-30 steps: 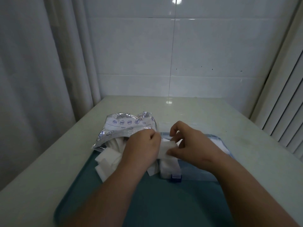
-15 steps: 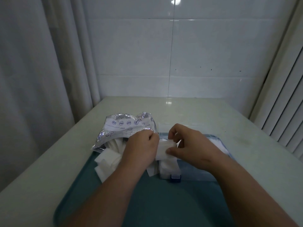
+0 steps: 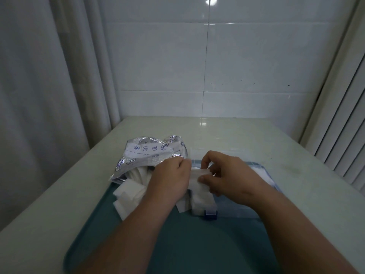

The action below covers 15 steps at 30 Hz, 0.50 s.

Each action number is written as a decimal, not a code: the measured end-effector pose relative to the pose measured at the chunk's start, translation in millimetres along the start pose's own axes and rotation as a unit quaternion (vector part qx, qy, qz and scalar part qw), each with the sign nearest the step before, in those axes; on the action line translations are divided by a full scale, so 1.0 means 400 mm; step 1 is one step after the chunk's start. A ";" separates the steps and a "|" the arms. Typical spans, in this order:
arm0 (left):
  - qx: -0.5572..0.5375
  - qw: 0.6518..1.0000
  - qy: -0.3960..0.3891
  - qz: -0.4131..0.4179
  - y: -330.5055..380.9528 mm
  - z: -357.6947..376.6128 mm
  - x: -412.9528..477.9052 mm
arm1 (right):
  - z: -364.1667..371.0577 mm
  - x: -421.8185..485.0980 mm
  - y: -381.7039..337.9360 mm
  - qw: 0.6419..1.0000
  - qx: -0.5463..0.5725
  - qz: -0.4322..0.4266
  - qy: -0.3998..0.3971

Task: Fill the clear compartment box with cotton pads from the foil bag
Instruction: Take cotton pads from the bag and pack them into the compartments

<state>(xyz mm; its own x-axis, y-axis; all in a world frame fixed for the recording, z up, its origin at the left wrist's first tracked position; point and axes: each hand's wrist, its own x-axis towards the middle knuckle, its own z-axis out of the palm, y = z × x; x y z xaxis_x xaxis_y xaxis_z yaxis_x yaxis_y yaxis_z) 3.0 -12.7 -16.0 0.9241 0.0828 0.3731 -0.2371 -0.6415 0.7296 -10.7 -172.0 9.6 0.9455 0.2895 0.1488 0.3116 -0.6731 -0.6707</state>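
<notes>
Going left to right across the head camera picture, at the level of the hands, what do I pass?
curtain → foil bag → left hand → cotton pad pinched between both hands → right hand → right end of the clear box → blinds

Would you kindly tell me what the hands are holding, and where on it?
A white cotton pad: the left hand pinches its left end, the right hand its right end.
</notes>
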 end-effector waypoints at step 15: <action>0.017 0.999 -0.039 -0.019 0.009 0.002 -0.009 | 0.000 0.000 0.003 0.999 -0.042 -0.007 -0.015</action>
<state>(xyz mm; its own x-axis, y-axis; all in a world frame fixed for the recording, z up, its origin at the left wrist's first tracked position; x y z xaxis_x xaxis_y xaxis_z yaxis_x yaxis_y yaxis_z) -1.0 -16.1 -15.2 0.9533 0.0480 0.2983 -0.1923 -0.6649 0.7217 -10.2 -172.8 9.1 0.9380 0.3191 0.1353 0.3332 -0.7227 -0.6055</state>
